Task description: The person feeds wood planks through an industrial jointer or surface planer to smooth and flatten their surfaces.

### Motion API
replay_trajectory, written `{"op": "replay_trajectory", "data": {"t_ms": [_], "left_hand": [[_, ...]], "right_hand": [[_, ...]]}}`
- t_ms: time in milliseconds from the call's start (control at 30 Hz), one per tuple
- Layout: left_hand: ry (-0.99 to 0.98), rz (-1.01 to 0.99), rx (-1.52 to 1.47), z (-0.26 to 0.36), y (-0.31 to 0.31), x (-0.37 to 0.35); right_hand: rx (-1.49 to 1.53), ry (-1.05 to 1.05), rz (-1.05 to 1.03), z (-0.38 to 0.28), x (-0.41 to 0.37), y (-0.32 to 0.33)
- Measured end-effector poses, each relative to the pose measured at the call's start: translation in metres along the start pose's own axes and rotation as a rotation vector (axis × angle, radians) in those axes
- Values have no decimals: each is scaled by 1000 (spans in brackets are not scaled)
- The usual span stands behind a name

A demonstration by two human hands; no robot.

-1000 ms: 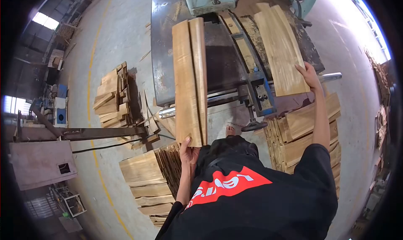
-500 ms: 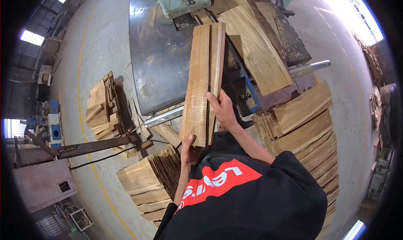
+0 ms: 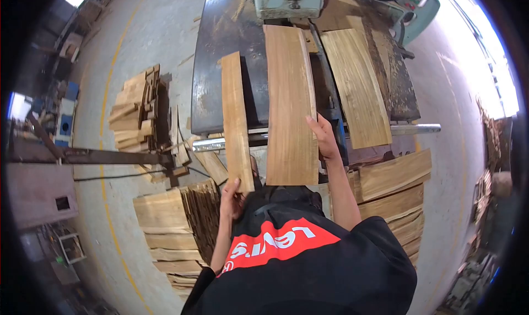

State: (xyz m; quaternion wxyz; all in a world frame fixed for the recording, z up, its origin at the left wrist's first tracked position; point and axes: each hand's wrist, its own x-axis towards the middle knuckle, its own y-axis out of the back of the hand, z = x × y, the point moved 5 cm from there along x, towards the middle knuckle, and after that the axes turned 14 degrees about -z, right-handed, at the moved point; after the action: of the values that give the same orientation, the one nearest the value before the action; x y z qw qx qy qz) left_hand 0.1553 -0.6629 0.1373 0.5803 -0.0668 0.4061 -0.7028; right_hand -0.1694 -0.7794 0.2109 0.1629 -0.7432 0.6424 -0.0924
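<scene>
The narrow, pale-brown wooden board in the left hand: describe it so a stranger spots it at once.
Find the large, dark metal machine table at the top centre. Crossing its near edge in view is a narrow, pale-brown wooden board, its lower end in the left hand. It is much slimmer than the wide brown wooden board in the right hand.

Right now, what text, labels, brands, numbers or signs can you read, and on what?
"Levi's": white letters on the red panel of the black shirt.
Small circled mark beside it: probably "®", not sharp.
Control panel at upper right: any markings too small to read.
Narrow board and wide board: no text visible.
</scene>
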Motion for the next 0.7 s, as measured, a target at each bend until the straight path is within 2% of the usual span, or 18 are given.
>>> {"op": "replay_trajectory", "data": {"t_ms": [100,200,300,333,433,467,567,633,667,700], "left_hand": [[-20,40,31,22,-7,21],[70,93,272,24,36,58],[463,311,818,48,52,48],[499,414,1135,61,51,42],[72,588,1504,97,-5,11],[33,503,1310,98,-13,12],[-144,24,760,83,-57,32],[-68,-189,651,66,-84,47],[-27,-212,775,63,-92,50],[-177,-128,1043,68,-95,54]], "right_hand": [[84,-33,-32,8,2,-4],[118,-69,-63,23,8,-6],[129,-72,-73,18,8,-22],[130,-60,-68,15,9,-27],[46,-11,-91,19,13,-29],[21,-18,-83,19,12,-32],[-90,-2,-55,13,17,-37],[-211,24,-23,8,19,-35],[-117,59,25,4,16,-31],[-174,67,83,-7,11,-20]]}}
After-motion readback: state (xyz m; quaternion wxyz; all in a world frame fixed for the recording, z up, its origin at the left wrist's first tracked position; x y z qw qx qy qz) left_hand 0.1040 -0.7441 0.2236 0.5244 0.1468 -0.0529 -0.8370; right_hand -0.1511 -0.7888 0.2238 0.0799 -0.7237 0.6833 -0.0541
